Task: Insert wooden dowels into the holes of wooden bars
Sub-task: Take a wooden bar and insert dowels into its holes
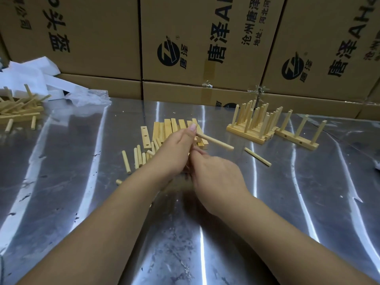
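Dowel [216, 142] in hands [179, 147], mid-tbl [67, 165]

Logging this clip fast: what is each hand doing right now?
Left hand: grips a dowel by one end.
Right hand: cannot tell; its fingers are hidden from the camera.

A shiny, scuffed metal tabletop [82, 182], streaked with pale curving reflections of light, fills the lower frame, backed across the whole top by stacked brown cardboard boxes [102, 38] printed with black characters and round logos, with crumpled white paper [30, 73] and clear plastic [88, 97] at upper left.
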